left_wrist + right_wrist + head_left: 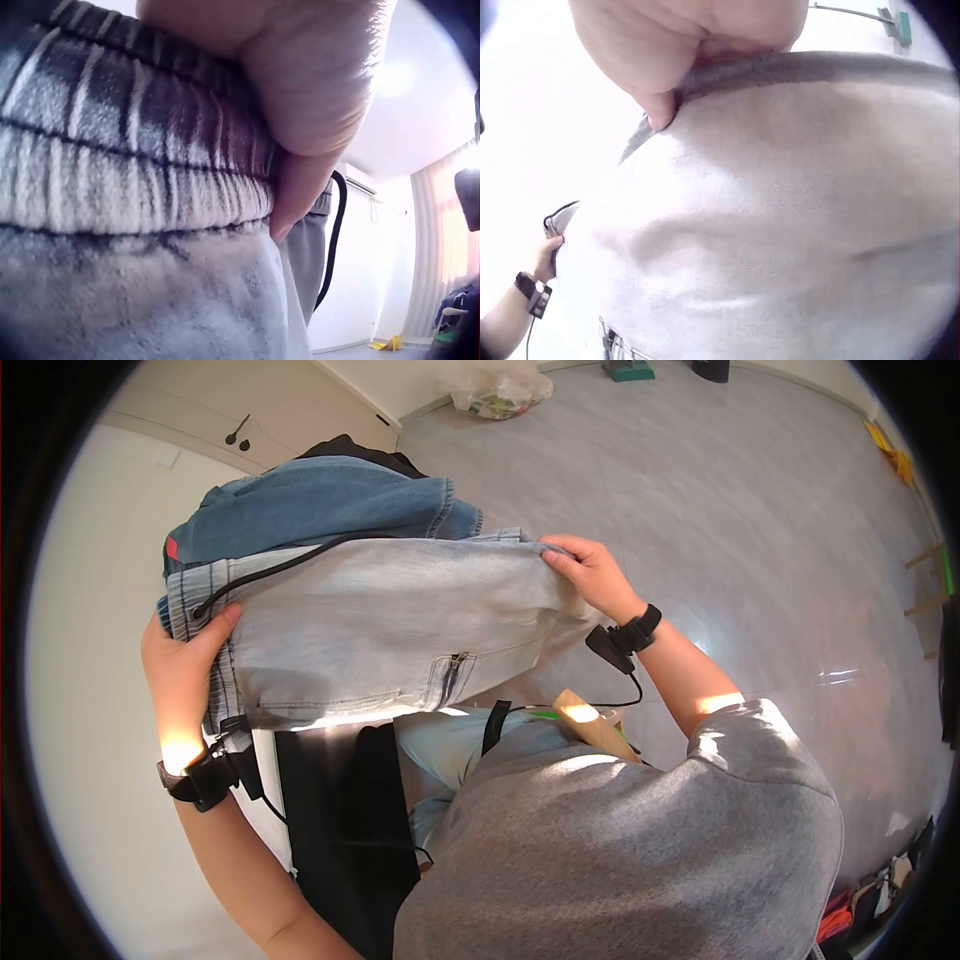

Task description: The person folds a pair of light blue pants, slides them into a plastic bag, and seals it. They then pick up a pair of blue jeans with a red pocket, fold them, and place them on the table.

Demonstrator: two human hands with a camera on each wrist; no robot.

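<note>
Pale grey denim pants, folded lengthwise, are stretched sideways between both hands. My left hand grips the gathered elastic waistband, thumb on the near face and the other fingers hidden behind. A black drawstring comes out of an eyelet by that thumb and trails along the upper edge. At the other end my right hand pinches the upper edge of the cloth between thumb and fingers. A small zip shows on the lower part of the leg.
Behind the pants lie a blue denim garment and black cloth. A filled plastic bag stands on the grey floor by the wall. A wooden piece and a black panel are close to the body.
</note>
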